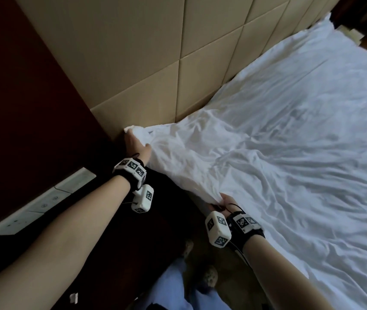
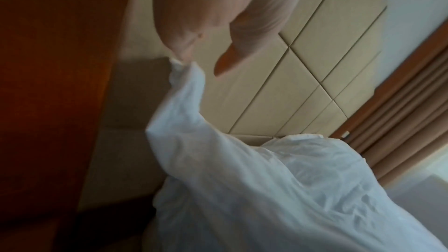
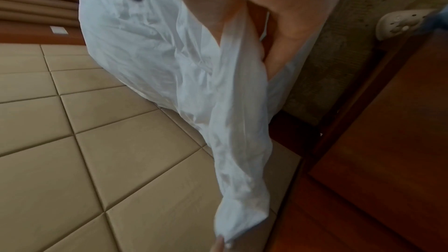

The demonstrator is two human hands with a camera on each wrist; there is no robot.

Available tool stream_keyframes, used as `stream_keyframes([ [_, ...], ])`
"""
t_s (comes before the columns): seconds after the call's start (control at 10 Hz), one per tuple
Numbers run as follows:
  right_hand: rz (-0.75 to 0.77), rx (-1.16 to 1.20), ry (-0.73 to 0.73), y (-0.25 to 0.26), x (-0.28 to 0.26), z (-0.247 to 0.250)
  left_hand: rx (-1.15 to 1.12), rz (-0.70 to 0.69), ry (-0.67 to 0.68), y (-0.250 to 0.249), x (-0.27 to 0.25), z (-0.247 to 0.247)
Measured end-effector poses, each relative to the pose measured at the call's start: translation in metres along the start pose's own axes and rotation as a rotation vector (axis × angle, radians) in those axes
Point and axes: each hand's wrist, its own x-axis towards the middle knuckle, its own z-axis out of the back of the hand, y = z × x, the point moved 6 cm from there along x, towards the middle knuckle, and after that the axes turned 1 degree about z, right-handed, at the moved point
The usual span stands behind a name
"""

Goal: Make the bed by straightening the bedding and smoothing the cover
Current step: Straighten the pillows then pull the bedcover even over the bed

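Observation:
A wrinkled white cover spreads over the bed, its near corner lifted off the mattress. My left hand pinches that corner close to the padded headboard; the left wrist view shows the fingers clamped on the cover's tip. My right hand grips the cover's side edge lower down, and in the right wrist view the cloth runs between thumb and fingers. The stretch of cover between both hands hangs taut.
A dark wooden nightstand with a white switch panel stands left of the bed. Carpeted floor and a light-coloured shoe lie below. Brown curtains hang beyond the far side of the bed.

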Motion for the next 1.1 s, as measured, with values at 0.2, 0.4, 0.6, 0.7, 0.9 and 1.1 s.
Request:
stream_keyframes([
  [0.2, -0.069, 0.009, 0.048, -0.014, 0.024, 0.012, -0.096, 0.775, 0.749, 0.070, -0.094, -0.081],
  [0.4, -0.085, 0.085, 0.059, -0.018, 0.008, 0.030, -0.328, 0.848, 0.719, 0.084, -0.113, -0.122],
  [0.6, -0.145, 0.005, 0.040, 0.008, -0.006, 0.035, -0.117, 0.539, 0.578, 0.099, -0.058, -0.156],
  [0.7, -0.200, -0.164, 0.042, 0.029, -0.009, 0.035, 0.002, 0.414, 0.617, 0.053, -0.057, -0.145],
  [0.9, 0.158, -0.214, 0.041, 0.146, 0.007, 0.019, 0.060, 0.236, 0.531, -0.031, -0.006, -0.161],
  [1.1, 0.369, -0.340, -0.092, 0.308, 0.088, -0.010, 0.080, 0.136, 0.455, -0.100, 0.056, -0.222],
])
